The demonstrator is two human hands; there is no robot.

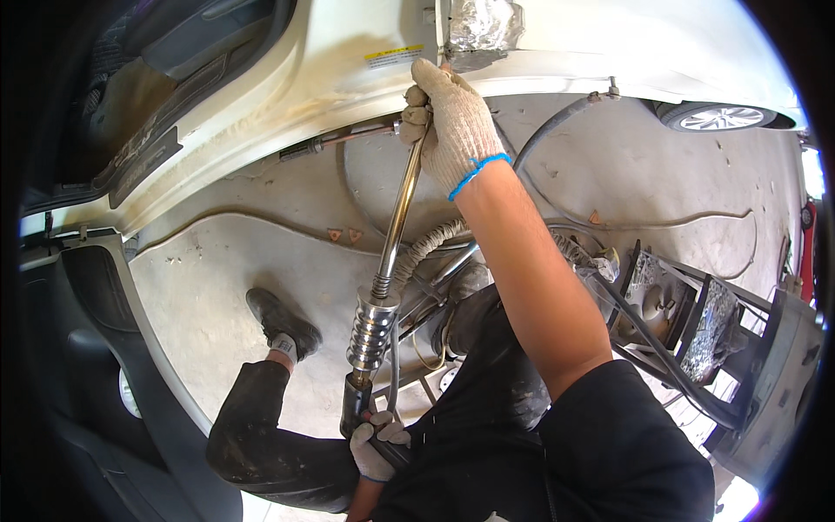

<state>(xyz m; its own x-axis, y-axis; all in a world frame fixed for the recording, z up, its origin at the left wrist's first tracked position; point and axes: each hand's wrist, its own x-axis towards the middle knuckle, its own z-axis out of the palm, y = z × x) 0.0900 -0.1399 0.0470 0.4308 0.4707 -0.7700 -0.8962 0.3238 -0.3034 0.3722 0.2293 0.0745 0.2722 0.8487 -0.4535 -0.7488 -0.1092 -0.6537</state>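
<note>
A slide hammer (403,204) slants up from my lap to the white car body, with a shiny shaft, a spring, a ribbed metal weight (372,335) and a black rear grip (355,404). My right hand (448,122), in a cream knit glove with a blue cuff, is closed around the front of the shaft, just below the body panel. My left hand (380,444), also gloved, wraps the black handle and cable end at the tool's rear. A rod with a dark handle (339,139) extends leftward beside my right fingers; what holds it is hidden.
Silver foil (485,24) covers a spot on the panel. An opened car door (96,374) stands at left, a wheel (715,117) at upper right. Hoses and cables (557,122) cross the concrete floor. A metal cart (687,322) stands at right, near my legs.
</note>
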